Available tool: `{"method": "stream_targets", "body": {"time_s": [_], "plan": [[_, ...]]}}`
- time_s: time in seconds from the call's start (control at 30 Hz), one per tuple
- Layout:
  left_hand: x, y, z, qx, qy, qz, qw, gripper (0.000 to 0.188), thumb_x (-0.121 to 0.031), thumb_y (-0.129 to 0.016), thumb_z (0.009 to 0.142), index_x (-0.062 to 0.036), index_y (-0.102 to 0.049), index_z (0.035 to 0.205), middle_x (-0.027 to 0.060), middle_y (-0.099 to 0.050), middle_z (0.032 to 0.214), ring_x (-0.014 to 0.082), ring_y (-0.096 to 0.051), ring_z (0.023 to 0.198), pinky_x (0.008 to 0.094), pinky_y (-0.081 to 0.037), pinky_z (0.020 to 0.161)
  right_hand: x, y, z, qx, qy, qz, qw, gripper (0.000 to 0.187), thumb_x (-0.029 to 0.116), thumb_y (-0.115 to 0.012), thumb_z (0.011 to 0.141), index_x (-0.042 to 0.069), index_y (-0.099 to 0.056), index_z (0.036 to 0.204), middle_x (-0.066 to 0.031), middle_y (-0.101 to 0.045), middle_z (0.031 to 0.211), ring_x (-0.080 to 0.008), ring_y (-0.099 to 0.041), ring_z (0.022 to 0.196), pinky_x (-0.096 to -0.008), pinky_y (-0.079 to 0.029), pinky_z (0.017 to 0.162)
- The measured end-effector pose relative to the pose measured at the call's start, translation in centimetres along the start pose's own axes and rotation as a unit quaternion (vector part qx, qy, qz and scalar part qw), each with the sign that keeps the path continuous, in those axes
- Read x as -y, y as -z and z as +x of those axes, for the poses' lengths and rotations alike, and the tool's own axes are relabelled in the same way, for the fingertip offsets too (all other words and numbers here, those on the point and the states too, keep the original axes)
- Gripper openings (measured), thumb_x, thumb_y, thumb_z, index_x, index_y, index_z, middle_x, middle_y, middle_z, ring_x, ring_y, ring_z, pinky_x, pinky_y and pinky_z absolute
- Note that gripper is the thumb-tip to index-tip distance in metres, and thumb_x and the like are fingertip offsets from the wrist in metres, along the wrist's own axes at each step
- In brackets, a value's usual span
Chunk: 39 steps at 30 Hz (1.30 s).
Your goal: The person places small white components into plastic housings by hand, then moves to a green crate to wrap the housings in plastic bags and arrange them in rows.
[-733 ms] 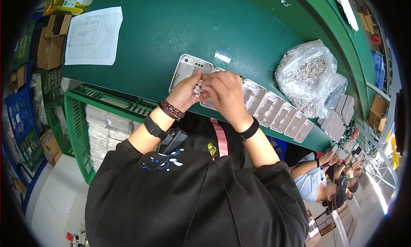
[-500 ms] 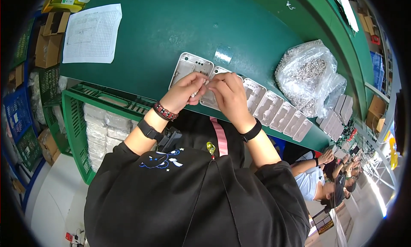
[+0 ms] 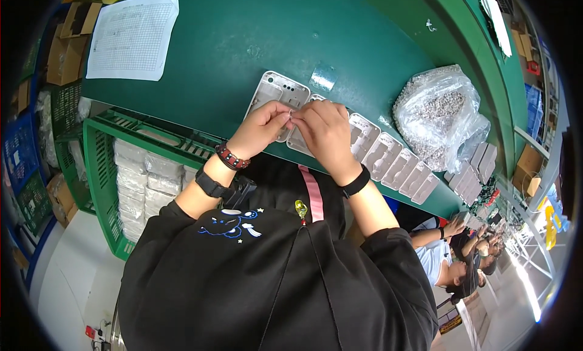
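My left hand [image 3: 261, 129] and my right hand [image 3: 326, 131] meet fingertip to fingertip over the near edge of the green table [image 3: 225, 44]. Both are pinched closed around something tiny and pale, too small to name. Beneath the fingers lies a light grey plastic housing [image 3: 285, 86] with round holes along its far end. My right hand partly covers a second housing. A further grey housing [image 3: 364, 135] lies just right of that hand, the first of several more running down the table edge to the right.
A clear plastic bag [image 3: 434, 117] full of small grey parts stands to the right, beyond the row. Stacked grey pieces [image 3: 467, 181] lie farther right, near co-workers. A gridded paper sheet [image 3: 132, 38] rests at the far left. Below it, a green crate [image 3: 100, 187] holds wrapped packs.
Both hands stay pinched together, with small finger shifts. The whole view has shifted slightly, moving the sheet up and the bag a little down and right.
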State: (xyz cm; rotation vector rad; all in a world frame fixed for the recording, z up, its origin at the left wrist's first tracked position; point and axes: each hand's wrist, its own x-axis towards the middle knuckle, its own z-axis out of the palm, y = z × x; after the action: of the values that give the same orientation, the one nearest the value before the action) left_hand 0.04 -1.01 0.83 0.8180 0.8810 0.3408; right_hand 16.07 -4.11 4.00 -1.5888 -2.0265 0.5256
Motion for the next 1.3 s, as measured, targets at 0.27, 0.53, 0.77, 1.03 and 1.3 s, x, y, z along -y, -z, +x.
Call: {"method": "stream_targets", "body": {"time_s": [0.27,0.53,0.77,1.03,1.3], "plan": [[-1.6,3.2,0.0,-0.171,-0.035,-0.203,0.964,0.02,-0.02,-0.041,0.089,-0.0028,-0.05,0.096,0.0041,-0.052,0.076,0.0058,-0.042,0.053,0.019,-0.034,0.046,-3.4,-3.5,2.8,0.079,0.045,-0.195,0.977,0.005,0.013,-0.057,0.065,0.01,-0.055,0.067,-0.0044,-0.051,0.089,-0.0193,-0.048,0.084,-0.0315,-0.036,0.069],[-2.5,4.6,-0.9,-0.192,-0.077,-0.185,0.961,0.025,-0.024,-0.042,0.089,-0.001,-0.049,0.097,0.0032,-0.051,0.078,0.0076,-0.043,0.058,0.0205,-0.034,0.05,-4.6,-4.9,3.5,0.104,0.097,-0.257,0.956,0.013,0.015,-0.055,0.066,0.01,-0.06,0.077,-0.0066,-0.049,0.103,-0.0202,-0.045,0.095,-0.0328,-0.036,0.079],[-2.3,1.9,-0.9,-0.271,-0.065,-0.093,0.956,0.017,-0.018,-0.043,0.088,-0.0037,-0.049,0.094,0.0034,-0.052,0.079,0.0076,-0.049,0.062,0.0207,-0.04,0.052,-2.8,1.1,-0.4,0.019,-0.039,-0.077,0.996,0.03,0.009,-0.06,0.067,0.009,-0.059,0.097,-0.0116,-0.044,0.11,-0.0294,-0.042,0.098,-0.0378,-0.035,0.082],[-1.1,-5.4,3.4,-0.046,0.017,0.132,0.99,0.01,-0.015,-0.047,0.086,-0.0068,-0.048,0.092,0.0014,-0.052,0.078,0.0066,-0.048,0.056,0.0209,-0.038,0.045,-2.2,6.7,-14.0,0.084,-0.219,-0.065,0.97,0.024,0.008,-0.06,0.066,0.007,-0.058,0.09,-0.0115,-0.048,0.098,-0.0301,-0.045,0.09,-0.0382,-0.039,0.074],[-1.1,-26.5,11.5,0.107,-0.293,0.345,0.885,0.009,-0.012,-0.046,0.085,-0.0036,-0.047,0.089,0.0078,-0.05,0.081,0.0169,-0.05,0.075,0.0255,-0.04,0.065,-3.8,9.5,-24.1,0.144,-0.189,-0.077,0.968,0.025,0.017,-0.062,0.064,0.006,-0.058,0.086,-0.0071,-0.051,0.087,-0.0237,-0.049,0.082,-0.0335,-0.039,0.068]]}}
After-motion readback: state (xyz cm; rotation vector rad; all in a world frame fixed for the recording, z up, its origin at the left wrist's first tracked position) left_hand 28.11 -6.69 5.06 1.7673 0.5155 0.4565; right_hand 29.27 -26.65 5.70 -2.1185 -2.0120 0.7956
